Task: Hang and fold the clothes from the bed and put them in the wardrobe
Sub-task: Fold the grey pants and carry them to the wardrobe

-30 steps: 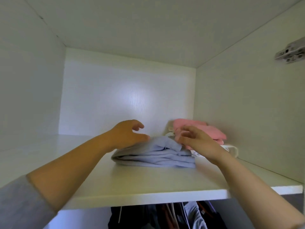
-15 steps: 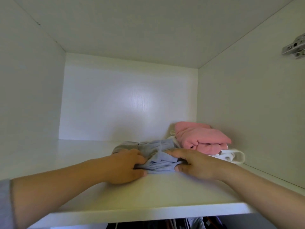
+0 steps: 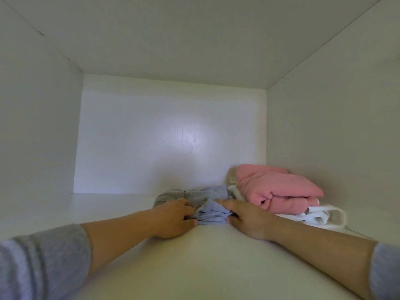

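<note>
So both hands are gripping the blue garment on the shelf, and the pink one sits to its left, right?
Not quite. The head view shows the pink garment to the right of the blue garment, not its left. The left hand and right hand do grip the blue one on the shelf.

No legible writing
Nothing readable on the blue-grey garment [image 3: 211, 214] between left hand [image 3: 173, 217] and right hand [image 3: 249, 219], nor the pink stack [image 3: 279, 191] beyond the right hand.
</note>
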A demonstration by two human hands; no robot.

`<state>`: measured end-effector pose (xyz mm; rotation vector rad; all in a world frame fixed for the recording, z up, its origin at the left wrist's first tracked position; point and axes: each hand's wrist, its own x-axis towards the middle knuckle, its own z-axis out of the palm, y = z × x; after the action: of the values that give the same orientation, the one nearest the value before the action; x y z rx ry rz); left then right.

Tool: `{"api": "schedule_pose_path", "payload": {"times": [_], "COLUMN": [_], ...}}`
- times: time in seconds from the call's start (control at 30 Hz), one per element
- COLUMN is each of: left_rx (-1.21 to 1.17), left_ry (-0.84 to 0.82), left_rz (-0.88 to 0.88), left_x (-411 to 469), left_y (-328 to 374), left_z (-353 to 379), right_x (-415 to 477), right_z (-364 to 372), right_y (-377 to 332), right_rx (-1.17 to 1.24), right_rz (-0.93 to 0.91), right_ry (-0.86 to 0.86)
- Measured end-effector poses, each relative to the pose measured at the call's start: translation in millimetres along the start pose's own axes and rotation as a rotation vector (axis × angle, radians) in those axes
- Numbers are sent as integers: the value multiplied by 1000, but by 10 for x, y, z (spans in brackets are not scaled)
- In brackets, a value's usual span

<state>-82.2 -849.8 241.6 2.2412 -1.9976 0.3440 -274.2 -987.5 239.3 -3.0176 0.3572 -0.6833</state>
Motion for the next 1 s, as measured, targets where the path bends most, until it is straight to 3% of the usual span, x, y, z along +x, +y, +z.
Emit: {"api": "schedule_pose_path", "payload": {"times": [0.2, 0.7, 0.8, 0.9, 1.0], "left_rx": [24, 8, -11, 24, 44], "left_ry": [-14, -39, 68, 305, 372], "left_rz": [-19, -51, -37, 13, 49], "left_x": [270, 597, 582, 541, 474], "left_y": [-64, -237, -249, -200, -74], "left_z": [136, 275, 316, 324, 222], "right_x": [66, 262, 261, 233, 203], "right_z": [97, 212, 213, 198, 128], "right_y": [55, 290, 289, 257, 210], "right_rx": [-418, -108, -83, -62, -80], "right_rz": [145, 242, 235, 230, 231], "right_ry": [184, -137, -103, -63, -30]}}
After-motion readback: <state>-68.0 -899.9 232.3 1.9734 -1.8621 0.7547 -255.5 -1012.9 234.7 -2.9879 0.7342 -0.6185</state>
